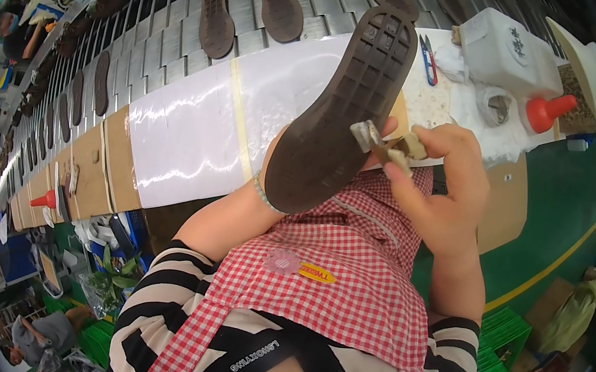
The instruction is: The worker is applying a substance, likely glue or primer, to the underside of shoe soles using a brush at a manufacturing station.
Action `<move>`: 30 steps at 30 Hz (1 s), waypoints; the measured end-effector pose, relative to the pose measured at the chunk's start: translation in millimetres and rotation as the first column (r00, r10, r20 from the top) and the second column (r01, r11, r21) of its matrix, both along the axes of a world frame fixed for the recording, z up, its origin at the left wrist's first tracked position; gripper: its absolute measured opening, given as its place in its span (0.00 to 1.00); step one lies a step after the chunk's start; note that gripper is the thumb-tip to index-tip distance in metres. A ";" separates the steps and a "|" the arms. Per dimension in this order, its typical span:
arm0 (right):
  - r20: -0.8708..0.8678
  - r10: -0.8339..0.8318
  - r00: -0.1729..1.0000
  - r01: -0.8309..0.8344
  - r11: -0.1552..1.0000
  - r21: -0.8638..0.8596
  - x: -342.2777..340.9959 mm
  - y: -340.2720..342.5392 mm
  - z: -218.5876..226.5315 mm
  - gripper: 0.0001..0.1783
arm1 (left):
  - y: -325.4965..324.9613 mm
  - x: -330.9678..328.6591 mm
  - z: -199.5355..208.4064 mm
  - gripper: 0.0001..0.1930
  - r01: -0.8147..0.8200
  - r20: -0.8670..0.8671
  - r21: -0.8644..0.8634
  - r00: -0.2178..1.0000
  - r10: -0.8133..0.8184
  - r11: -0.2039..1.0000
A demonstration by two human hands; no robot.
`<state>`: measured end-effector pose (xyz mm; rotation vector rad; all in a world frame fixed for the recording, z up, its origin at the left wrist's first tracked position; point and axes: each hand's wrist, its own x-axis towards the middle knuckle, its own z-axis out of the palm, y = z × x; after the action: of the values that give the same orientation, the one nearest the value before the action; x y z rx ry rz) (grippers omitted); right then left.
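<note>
A dark brown shoe sole (337, 116) is tilted up in front of my apron, its gridded hollows at the far end and a smooth stretch nearer me. My left hand (270, 157) holds it from behind; most of that hand is hidden, with fingertips showing at the right edge. My right hand (449, 183) pinches a small brownish piece with cream, padded-looking ends (407, 149). Its whitish tip is at the sole's right edge; I cannot tell whether they touch, nor what kind of tool it is.
Several brown soles (277, 4) lie on the slatted metal conveyor (168, 56) beyond the white-covered bench (184, 133). At right stand a white plastic container (507, 52), a red-capped nozzle bottle (548, 112) and thread snips (429, 60). Green crates (497, 363) sit lower right.
</note>
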<state>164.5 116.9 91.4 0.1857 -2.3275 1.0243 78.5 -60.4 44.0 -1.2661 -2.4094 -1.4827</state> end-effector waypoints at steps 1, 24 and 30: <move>0.001 -0.039 0.999 0.039 0.999 -0.005 -1.1 6.8 -1.0 0.23 | -0.2 1.7 -0.6 0.19 -0.004 -0.061 -0.077 0.998 0.000 0.997; 0.004 -0.023 1.000 0.023 0.996 -0.091 -15.2 3.5 -3.8 0.25 | -108.7 -63.2 -21.9 0.22 -0.607 0.145 0.794 0.212 -0.966 -0.014; 0.048 0.036 0.998 -0.033 0.997 -0.067 -31.6 -3.1 -2.9 0.24 | -143.2 -77.0 -20.9 0.22 -0.556 0.099 0.818 0.390 -0.915 -0.149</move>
<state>132.9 113.8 88.5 0.1765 -2.3381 1.1333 1.6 -203.6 23.1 -0.2876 0.3841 -3.4982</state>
